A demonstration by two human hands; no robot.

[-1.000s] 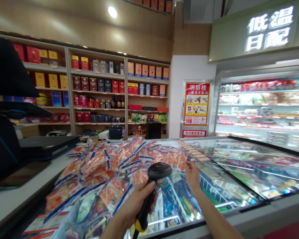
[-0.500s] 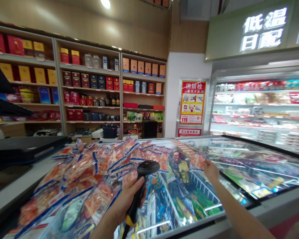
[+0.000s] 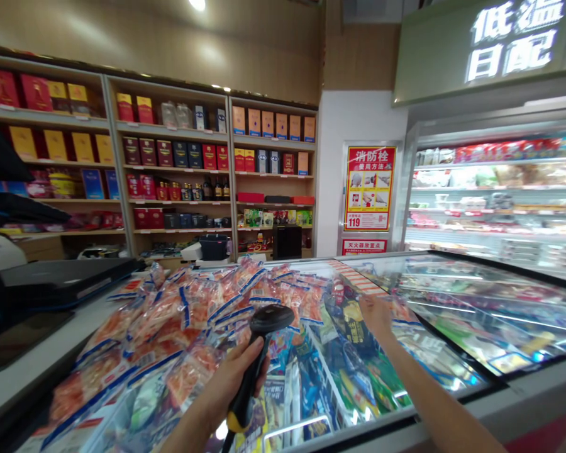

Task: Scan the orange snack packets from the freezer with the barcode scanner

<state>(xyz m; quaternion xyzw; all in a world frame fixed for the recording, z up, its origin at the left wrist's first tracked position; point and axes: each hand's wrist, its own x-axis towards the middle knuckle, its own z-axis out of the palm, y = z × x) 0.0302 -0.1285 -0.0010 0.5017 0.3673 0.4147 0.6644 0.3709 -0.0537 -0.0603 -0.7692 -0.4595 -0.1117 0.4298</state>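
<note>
My left hand (image 3: pixel 239 376) is wrapped round the handle of a black and yellow barcode scanner (image 3: pixel 271 319), its head pointing away from me. My right hand (image 3: pixel 377 314) is stretched out over the freezer, fingers slightly blurred, with no item visible in it. Just right of it, a clear packet of orange-pink food (image 3: pixel 402 311) lies on the glass. A big pile of similar blue-edged packets (image 3: pixel 170 318) covers the left part of the freezer top. Under the scanner and my right arm, bagged goods (image 3: pixel 353 371) show inside the freezer.
The freezer's dark frame (image 3: pixel 457 355) runs along the right. At the left stands a counter (image 3: pixel 26 371) with a black device (image 3: pixel 66 280). Beyond are shelves of boxed goods (image 3: pixel 174 154), a red wall poster (image 3: pixel 368 189) and a lit chiller (image 3: pixel 495 207).
My right hand has moved left, away from the packet, which now lies to its right on the glass. The scanner in my left hand has shifted slightly left.
</note>
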